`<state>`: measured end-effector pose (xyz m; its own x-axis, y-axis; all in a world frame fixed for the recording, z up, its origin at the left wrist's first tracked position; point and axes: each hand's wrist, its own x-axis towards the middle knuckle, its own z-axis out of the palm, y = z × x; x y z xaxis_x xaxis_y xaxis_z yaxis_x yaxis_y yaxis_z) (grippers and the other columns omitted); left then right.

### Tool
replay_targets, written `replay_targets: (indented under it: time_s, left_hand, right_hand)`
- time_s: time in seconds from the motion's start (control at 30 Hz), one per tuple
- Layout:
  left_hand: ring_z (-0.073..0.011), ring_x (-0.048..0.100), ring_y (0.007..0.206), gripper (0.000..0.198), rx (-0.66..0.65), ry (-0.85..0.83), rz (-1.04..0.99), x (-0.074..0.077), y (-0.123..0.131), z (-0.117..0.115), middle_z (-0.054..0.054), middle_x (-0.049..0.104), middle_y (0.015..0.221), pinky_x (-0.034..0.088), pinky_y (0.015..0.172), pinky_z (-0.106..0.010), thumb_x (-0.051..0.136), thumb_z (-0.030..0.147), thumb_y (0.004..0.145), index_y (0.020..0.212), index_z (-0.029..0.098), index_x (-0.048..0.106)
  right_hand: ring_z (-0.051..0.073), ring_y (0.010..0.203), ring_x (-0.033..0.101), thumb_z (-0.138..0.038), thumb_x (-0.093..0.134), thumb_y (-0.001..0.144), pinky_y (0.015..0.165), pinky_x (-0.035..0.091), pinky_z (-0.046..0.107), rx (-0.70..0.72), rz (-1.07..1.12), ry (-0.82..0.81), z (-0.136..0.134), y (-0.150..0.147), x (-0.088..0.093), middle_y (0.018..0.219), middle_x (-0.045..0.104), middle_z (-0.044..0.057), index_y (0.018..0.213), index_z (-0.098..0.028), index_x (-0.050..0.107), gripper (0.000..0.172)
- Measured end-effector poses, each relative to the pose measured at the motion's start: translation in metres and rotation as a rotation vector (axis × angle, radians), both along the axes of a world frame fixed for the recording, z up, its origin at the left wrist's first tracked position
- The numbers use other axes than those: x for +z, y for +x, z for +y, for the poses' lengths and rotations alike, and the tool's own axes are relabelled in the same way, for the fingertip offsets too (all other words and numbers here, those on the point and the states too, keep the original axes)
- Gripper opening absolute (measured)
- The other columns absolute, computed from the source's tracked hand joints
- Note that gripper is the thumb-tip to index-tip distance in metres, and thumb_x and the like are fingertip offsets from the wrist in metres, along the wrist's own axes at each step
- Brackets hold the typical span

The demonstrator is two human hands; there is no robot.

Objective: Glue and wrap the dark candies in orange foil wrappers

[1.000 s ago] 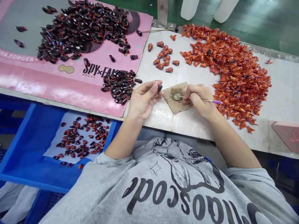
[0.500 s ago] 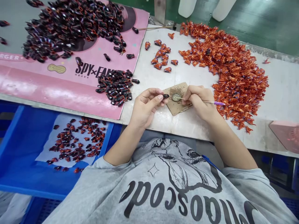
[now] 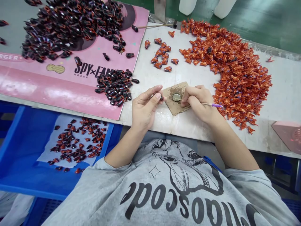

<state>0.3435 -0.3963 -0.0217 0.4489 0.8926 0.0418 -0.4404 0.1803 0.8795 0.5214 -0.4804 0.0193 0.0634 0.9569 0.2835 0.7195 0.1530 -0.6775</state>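
Between the thumb and fingers of my left hand (image 3: 146, 108) is a small black plastic piece (image 3: 161, 98), mostly hidden by the fingertips. My right hand (image 3: 199, 102) pinches a thin stick (image 3: 207, 104) with a purple end. The stick's tip reaches over a bottle cap (image 3: 176, 97) holding pale stuff. That cap rests on a stained piece of cardboard (image 3: 172, 108) between my two hands. Left of my left hand lies a small heap of black pieces with orange edges (image 3: 115, 86). To the right of my right hand spreads a big pile of orange pieces (image 3: 242, 78).
A larger heap of black pieces (image 3: 72, 26) covers the pink mat (image 3: 58, 100). Several orange pieces (image 3: 162, 56) lie loose on the white table (image 3: 145, 75). A blue bin (image 3: 21, 169) at lower left holds joined black-and-orange pieces (image 3: 80, 141) on white paper.
The black piece in my left hand is now turned and more covered by the fingers. My right hand has shifted slightly left, with the stick tip still at the cap.
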Motion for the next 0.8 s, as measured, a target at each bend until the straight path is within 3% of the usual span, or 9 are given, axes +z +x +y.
replay_targets:
  time_s: [0.1,0.2,0.3,0.43,0.6,0.7,0.8]
  left_hand:
    - [-0.0086,0.067,0.071,0.036,0.022,0.064,0.006,-0.003,0.0,-0.001,0.001,0.077,0.088,0.055,0.07,-0.022,0.087,0.043,0.072,0.104,0.03,0.078]
    - [-0.0082,0.066,0.068,0.035,0.029,0.072,-0.012,-0.002,0.001,-0.005,0.001,0.077,0.085,0.054,0.067,-0.021,0.086,0.046,0.071,0.102,0.031,0.079]
    - [-0.0076,0.067,0.068,0.026,0.016,0.02,-0.037,0.0,0.003,-0.012,0.002,0.078,0.084,0.054,0.063,-0.019,0.087,0.045,0.07,0.091,0.032,0.081]
    - [-0.0084,0.071,0.072,0.027,-0.012,-0.016,-0.035,0.003,0.006,-0.019,0.002,0.079,0.089,0.057,0.068,-0.02,0.089,0.043,0.069,0.093,0.033,0.082]
    - [-0.011,0.073,0.072,0.024,-0.008,0.012,-0.018,0.001,0.01,-0.024,0.002,0.079,0.085,0.059,0.066,-0.022,0.089,0.039,0.069,0.092,0.033,0.082]
    - [-0.0134,0.075,0.071,0.026,0.01,0.044,0.025,0.0,0.012,-0.025,0.001,0.08,0.085,0.059,0.061,-0.023,0.088,0.038,0.07,0.094,0.031,0.082]
    - [-0.0147,0.076,0.071,0.026,0.028,0.048,0.06,0.002,0.012,-0.026,0.0,0.081,0.083,0.06,0.061,-0.023,0.089,0.039,0.068,0.091,0.028,0.082]
  right_hand:
    - [0.016,0.056,0.052,-0.011,0.039,0.079,0.075,0.041,0.037,-0.006,0.003,0.005,0.001,0.0,0.0,0.063,0.061,-0.001,0.068,-0.021,0.051,0.02]
    - [0.015,0.053,0.05,-0.012,0.039,0.08,0.067,0.039,0.035,0.011,0.02,0.0,0.001,-0.001,0.0,0.058,0.056,-0.001,0.066,-0.021,0.049,0.02]
    - [0.015,0.053,0.048,-0.012,0.038,0.083,0.071,0.04,0.036,-0.028,-0.055,0.026,-0.001,-0.004,0.0,0.059,0.054,-0.001,0.066,-0.021,0.048,0.022]
    - [0.016,0.055,0.05,-0.01,0.04,0.082,0.076,0.043,0.038,-0.09,-0.055,0.097,-0.005,-0.007,-0.001,0.06,0.058,0.0,0.067,-0.022,0.048,0.02]
    - [0.016,0.056,0.058,-0.011,0.045,0.079,0.06,0.047,0.033,-0.212,0.296,0.226,-0.01,-0.012,0.005,0.061,0.064,-0.001,0.065,-0.024,0.053,0.021]
    - [0.015,0.052,0.06,-0.009,0.046,0.073,0.05,0.045,0.029,-0.173,0.569,0.282,-0.011,-0.017,0.013,0.058,0.065,-0.002,0.063,-0.023,0.058,0.021]
    - [0.014,0.05,0.06,-0.006,0.046,0.068,0.046,0.045,0.028,-0.102,0.685,0.284,-0.013,-0.021,0.018,0.058,0.066,-0.002,0.063,-0.021,0.062,0.022]
